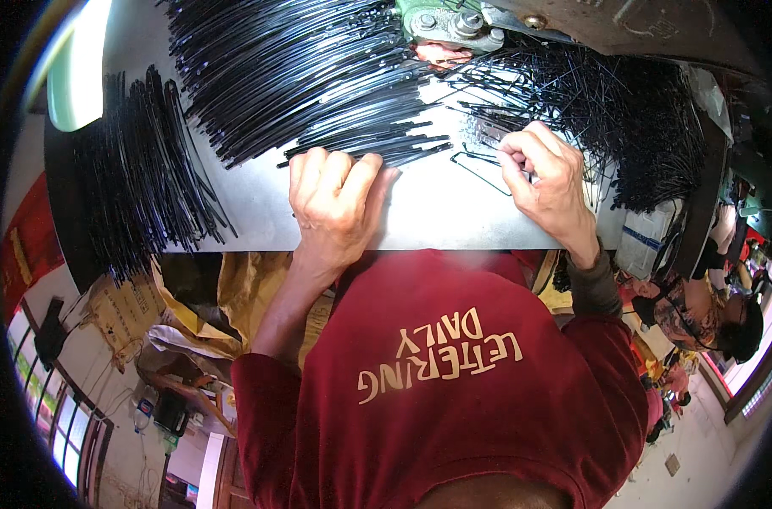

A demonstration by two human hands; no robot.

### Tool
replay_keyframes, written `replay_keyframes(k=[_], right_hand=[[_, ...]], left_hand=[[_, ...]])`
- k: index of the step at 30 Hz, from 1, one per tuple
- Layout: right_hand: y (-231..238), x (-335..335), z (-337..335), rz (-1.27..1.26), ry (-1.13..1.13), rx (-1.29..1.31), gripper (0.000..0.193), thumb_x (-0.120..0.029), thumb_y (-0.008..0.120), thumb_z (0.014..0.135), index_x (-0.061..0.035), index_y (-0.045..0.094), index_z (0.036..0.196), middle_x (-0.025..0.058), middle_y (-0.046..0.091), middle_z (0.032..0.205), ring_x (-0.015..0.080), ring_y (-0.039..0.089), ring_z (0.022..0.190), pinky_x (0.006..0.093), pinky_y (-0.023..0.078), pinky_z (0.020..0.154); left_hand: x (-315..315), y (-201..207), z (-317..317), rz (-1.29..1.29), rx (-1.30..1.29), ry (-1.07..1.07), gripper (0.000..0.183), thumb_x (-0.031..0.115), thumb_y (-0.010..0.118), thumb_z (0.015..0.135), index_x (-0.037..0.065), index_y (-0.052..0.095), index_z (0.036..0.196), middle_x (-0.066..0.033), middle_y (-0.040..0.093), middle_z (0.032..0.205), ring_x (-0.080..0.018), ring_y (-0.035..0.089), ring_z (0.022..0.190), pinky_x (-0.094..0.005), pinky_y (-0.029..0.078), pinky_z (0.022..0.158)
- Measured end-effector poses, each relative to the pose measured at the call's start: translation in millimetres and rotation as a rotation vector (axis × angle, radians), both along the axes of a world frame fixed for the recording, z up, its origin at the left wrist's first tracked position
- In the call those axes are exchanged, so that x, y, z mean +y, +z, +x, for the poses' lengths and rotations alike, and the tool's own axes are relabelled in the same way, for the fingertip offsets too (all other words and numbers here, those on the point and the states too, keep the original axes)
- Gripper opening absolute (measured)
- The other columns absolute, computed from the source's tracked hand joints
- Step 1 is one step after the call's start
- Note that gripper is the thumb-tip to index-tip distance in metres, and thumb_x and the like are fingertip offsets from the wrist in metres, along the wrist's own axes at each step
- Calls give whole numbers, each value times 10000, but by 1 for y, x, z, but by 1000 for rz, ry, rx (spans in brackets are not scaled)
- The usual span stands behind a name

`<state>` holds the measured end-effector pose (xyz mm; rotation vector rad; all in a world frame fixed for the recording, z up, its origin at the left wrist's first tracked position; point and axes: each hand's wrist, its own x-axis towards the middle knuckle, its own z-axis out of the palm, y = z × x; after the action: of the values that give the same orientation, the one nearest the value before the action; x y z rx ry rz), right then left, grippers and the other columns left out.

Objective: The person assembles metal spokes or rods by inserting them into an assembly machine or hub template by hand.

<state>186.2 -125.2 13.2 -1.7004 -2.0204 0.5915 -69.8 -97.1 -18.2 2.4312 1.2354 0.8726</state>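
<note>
My left hand (333, 204) rests at the table's near edge with its fingers curled, just below the near ends of a row of thin black rods (293, 85). Whatever those fingers hold, if anything, is hidden. Pinched in my right hand (549, 176) is a thin black bent wire piece (481, 177), its narrow end pointing left toward the rods. A few rods of the row lie slightly apart from the others, close above my left hand. Beyond my right hand spreads a tangled pile of thin black wire pieces (573, 93).
A second bundle of black rods (144, 161) hangs over the left side of the pale metal tabletop (259, 199). At the far edge stands a green machine part (437, 21) with bolts. A bright lamp (79, 72) is upper left. Another person (700, 314) is at the right.
</note>
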Motion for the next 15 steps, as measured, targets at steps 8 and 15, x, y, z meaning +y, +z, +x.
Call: replay_keyframes(k=[8, 15], right_hand=[[-3, -4, -2, 214, 47, -32, 163, -18, 670, 713, -50, 632, 868, 64, 576, 742, 221, 582, 601, 332, 467, 542], [-6, -3, -3, 220, 69, -77, 165, -15, 685, 687, -38, 625, 839, 72, 566, 729, 229, 584, 630, 322, 468, 545]], left_hand=[[0, -1, 0, -2, -4, 4, 246, 132, 781, 696, 57, 634, 879, -30, 508, 682, -196, 450, 635, -342, 346, 622], [1, -1, 0, 6, -7, 3, 237, 130, 777, 699, 61, 633, 874, -32, 501, 680, -206, 448, 634, -344, 344, 619]])
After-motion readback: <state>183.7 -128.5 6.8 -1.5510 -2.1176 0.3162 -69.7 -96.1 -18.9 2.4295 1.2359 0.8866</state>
